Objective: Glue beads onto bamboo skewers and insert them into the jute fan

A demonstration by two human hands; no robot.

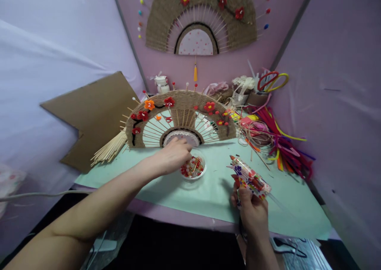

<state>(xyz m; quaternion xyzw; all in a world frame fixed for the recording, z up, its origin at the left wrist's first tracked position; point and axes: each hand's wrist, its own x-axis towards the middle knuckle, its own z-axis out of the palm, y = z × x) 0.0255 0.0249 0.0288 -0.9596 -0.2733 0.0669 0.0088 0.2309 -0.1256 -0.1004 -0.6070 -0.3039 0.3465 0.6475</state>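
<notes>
Right grip (253,206) is wrapped round a patterned glue gun (253,179) — body runs away and left from that grip, orange nozzle (232,157) at the far end, clear stick (278,202) out the back.
Left grip (174,155): palm down, fingers bent over the edge of a clear tub (204,167); can't tell if they pinch anything. Tub, with red and clear beads (195,167) in it, sits just right of the left grip, slightly nearer the wearer. Left grip is the close one; right grip is well apart across the table (217,194).
Fan (183,101) stands just beyond left grip, long axis left to right; contact unclear. Thin sticks (111,145) lie beyond and left of that grip; pipe cleaners (278,143) and scissors (275,78) beyond right grip. Second fan (202,16) farthest, on the wall.
No brand, label or writing legible — gun's wrap shows only a print.
</notes>
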